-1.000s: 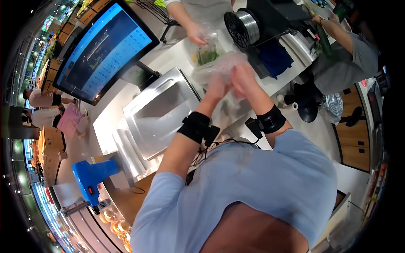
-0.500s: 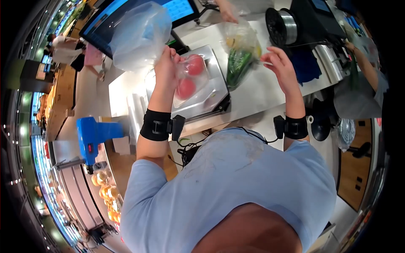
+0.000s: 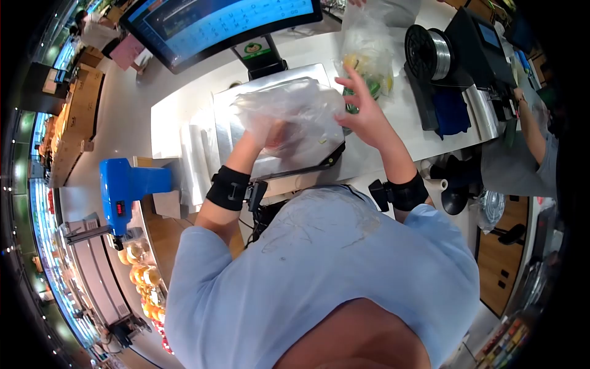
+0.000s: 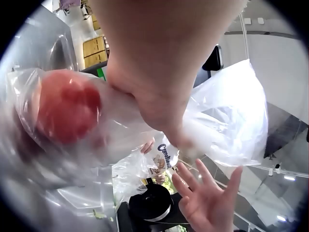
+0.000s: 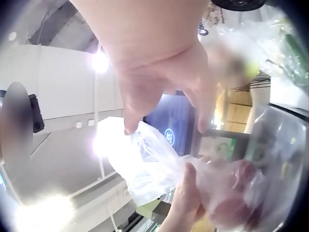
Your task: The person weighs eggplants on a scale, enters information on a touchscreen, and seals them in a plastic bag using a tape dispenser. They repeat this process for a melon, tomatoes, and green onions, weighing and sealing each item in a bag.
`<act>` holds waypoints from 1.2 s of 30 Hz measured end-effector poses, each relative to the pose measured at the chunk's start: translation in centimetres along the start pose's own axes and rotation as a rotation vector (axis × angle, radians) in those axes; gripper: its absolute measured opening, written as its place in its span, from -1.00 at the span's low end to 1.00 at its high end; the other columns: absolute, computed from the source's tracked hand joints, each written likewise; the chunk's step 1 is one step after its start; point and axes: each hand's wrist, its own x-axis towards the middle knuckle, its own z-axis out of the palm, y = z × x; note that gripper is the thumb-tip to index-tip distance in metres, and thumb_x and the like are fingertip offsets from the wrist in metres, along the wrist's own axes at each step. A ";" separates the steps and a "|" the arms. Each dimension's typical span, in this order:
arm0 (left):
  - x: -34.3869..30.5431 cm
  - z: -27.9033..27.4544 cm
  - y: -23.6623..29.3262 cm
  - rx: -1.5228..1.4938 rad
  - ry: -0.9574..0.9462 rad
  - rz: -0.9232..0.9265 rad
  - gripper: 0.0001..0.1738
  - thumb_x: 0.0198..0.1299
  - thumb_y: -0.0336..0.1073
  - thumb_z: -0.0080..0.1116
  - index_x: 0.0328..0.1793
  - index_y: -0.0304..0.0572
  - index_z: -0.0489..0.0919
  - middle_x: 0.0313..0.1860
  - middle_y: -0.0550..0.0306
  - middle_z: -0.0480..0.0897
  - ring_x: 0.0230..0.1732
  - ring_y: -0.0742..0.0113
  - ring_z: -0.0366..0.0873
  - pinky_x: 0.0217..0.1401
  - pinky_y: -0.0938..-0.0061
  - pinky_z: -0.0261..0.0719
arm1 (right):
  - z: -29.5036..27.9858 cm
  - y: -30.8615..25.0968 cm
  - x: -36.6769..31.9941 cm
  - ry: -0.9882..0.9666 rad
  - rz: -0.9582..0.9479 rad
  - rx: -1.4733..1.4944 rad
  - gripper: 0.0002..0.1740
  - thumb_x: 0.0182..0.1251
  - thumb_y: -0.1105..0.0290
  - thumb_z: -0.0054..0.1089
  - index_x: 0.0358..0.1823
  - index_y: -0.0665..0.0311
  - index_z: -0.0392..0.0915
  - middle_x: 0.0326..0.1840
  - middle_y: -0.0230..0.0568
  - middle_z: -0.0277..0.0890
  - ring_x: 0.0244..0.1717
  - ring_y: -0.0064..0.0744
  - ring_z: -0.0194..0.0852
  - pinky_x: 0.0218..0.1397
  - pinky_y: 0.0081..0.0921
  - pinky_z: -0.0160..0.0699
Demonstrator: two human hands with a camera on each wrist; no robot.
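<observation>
In the head view my left hand (image 3: 273,135) grips the neck of a clear plastic bag (image 3: 295,104) above the steel scale plate (image 3: 313,72). The bag's loose top drapes over much of that hand. Red tomatoes (image 4: 70,106) show through the plastic in the left wrist view, hanging below my fist, and both wrist views show the pale bag top (image 5: 145,159) spread out on the other side. My right hand (image 3: 367,117) is raised beside the bag with its fingers spread, holding nothing. Its fingertips are close to the plastic in the right wrist view.
Behind my right hand stands another clear bag (image 3: 372,55) with green and yellow produce. A touchscreen (image 3: 227,24) rises behind the scale. Right of it are a wire spool (image 3: 430,54), a dark machine (image 3: 476,46) and a blue cloth (image 3: 452,114). Another person's arm (image 3: 531,126) reaches in.
Both hands were at the produce bag by the far person; then my left hand lifted the tomato bag over the scale. Since then the bag top has swung right, and my right hand has moved towards it.
</observation>
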 end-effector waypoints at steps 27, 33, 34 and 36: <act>0.7 -17.1 8.3 -0.291 -0.671 0.154 -0.78 0.24 -0.28 0.12 -0.09 -0.22 0.42 -0.39 -0.08 0.63 -0.27 -0.10 0.62 -0.18 0.23 0.59 | 4.9 -11.7 2.4 -0.566 -1.013 -0.872 -0.80 -0.31 0.48 0.20 -0.52 0.27 0.46 -0.31 -0.27 0.56 -0.37 -0.28 0.48 -0.22 -0.32 0.56; -0.3 -14.6 6.1 0.176 -0.583 -0.392 -0.22 0.07 0.16 0.26 0.34 -0.09 0.39 0.17 -0.16 0.51 0.14 -0.13 0.50 0.09 0.08 0.50 | 4.8 -13.6 1.2 -0.592 -0.952 -0.927 -0.83 -0.45 0.50 0.10 -0.71 0.44 0.39 -0.28 -0.05 0.64 -0.55 -0.26 0.31 0.03 -0.10 0.62; -1.1 -14.3 5.6 0.529 -0.427 -0.293 -0.20 0.03 0.17 0.29 0.37 0.01 0.38 0.25 -0.11 0.45 0.21 -0.17 0.45 0.15 0.00 0.45 | 4.7 -13.4 1.0 -0.584 -0.966 -0.920 -0.82 -0.48 0.47 0.09 -0.74 0.44 0.38 -0.28 -0.04 0.64 -0.57 -0.28 0.26 0.05 -0.07 0.62; -1.6 -14.1 5.6 0.884 -0.333 -0.246 -0.10 -0.11 0.10 0.42 0.43 0.25 0.34 0.43 0.02 0.27 0.39 -0.24 0.23 0.29 -0.22 0.27 | 4.5 -13.5 0.9 -0.573 -0.974 -0.915 -0.80 -0.51 0.44 0.07 -0.76 0.45 0.37 -0.28 -0.03 0.65 -0.59 -0.29 0.21 0.06 -0.04 0.61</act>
